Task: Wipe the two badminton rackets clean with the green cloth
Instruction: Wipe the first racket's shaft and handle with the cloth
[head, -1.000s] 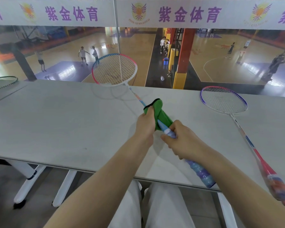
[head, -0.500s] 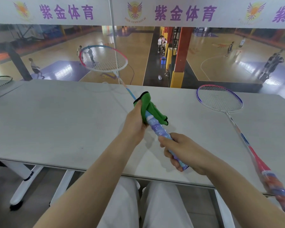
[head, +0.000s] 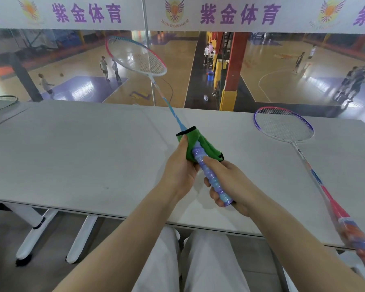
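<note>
Over grey table (head: 72, 154), both grips clasp: left green cloth (head: 200, 144), right racket (head: 211, 175).

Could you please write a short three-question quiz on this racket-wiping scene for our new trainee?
1. True or false: the green cloth with black trim is wrapped round the purple-blue taped handle of the raised pink-and-blue-framed racket.
2. Which hand grips the handle's butt end? A) left hand B) right hand
3. Fill in: the purple-and-pink-framed racket lies flat on the grey ____.

Key: 1 true; 2 B; 3 table.
</note>
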`<state>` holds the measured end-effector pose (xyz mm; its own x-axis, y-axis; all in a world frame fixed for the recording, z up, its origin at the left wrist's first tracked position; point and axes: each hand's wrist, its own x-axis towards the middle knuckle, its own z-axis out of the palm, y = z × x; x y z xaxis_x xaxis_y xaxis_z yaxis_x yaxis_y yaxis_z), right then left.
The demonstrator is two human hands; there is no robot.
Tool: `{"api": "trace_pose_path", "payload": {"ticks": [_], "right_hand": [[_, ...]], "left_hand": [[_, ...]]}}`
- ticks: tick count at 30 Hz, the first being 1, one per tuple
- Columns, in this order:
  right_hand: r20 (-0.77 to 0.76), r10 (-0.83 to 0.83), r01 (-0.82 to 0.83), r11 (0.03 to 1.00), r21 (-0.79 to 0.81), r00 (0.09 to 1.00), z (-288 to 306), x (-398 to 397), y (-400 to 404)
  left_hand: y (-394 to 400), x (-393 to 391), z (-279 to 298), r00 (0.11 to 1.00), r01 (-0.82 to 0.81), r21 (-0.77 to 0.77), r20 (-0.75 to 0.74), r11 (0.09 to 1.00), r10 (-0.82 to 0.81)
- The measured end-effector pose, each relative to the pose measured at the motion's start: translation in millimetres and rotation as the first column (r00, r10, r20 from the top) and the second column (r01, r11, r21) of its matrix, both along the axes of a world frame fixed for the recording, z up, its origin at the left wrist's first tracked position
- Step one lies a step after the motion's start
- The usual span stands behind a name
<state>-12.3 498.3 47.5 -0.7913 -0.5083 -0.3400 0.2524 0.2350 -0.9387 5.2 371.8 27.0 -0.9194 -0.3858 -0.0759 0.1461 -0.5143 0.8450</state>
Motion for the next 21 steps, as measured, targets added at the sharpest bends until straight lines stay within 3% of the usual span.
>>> {"api": "trace_pose_path", "payload": {"ticks": [6, 12, 16, 21], "right_hand": [[-0.05, -0.013, 0.011, 0.999, -0.041, 0.999, -4, 8, -3], [-0.212, 0.087, -0.068, 0.993, 0.093, 0.973, 6, -2, 12], [-0.257, 0.05, -0.009, 0.988, 0.157, 0.965, 6, -30, 16], [-0.084, 0.063, -0.062, 0.998, 0.009, 0.995, 1, -63, -14]], "left_hand": [[-2, 3, -2, 0.998, -0.025, 0.06, 0.055, 0.998, 0.022], [-5, 13, 13, 0.998, 0.046, 0.057, 0.04, 0.997, -0.049], [-5, 27, 7, 0.995, 0.085, 0.088, 0.04, 0.992, -0.089], [4, 42, 5, 0.987, 0.133, 0.1, 0.076, 0.986, -0.141]]}}
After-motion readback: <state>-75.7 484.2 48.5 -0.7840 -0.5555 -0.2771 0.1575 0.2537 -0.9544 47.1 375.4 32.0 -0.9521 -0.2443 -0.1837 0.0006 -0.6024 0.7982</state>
